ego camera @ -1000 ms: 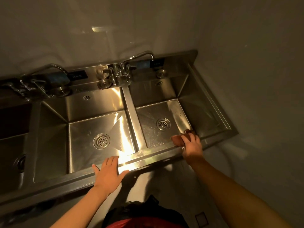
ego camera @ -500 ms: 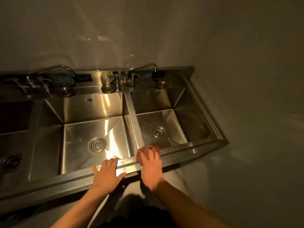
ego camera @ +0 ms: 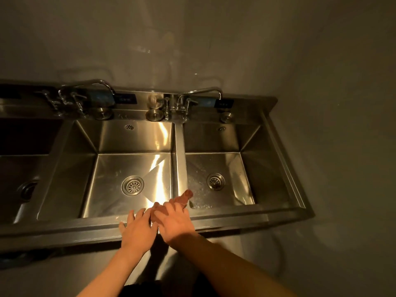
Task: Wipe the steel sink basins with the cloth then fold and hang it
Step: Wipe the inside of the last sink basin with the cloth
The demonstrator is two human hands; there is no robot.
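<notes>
A steel sink unit fills the view, with a middle basin point(ego camera: 111, 168) and a right basin point(ego camera: 233, 168) split by a divider point(ego camera: 180, 159). A small brownish cloth point(ego camera: 186, 195) lies on the front rim where the divider meets it. My right hand point(ego camera: 176, 221) presses flat on the cloth and covers most of it. My left hand point(ego camera: 138, 229) rests flat on the front rim point(ego camera: 235, 213) just left of it, fingers spread, touching the right hand. Water drops speckle the right basin floor.
Two swivel taps point(ego camera: 201, 92) point(ego camera: 94, 86) stand on the back ledge with round knobs and dark labels. A third, dark basin point(ego camera: 23, 168) lies at far left. Plain walls close in behind and to the right. Each basin has a round drain point(ego camera: 215, 181).
My right hand slid the cloth left along the front rim, from the right basin's near corner to the divider, ending beside my left hand. My view shifted down and right.
</notes>
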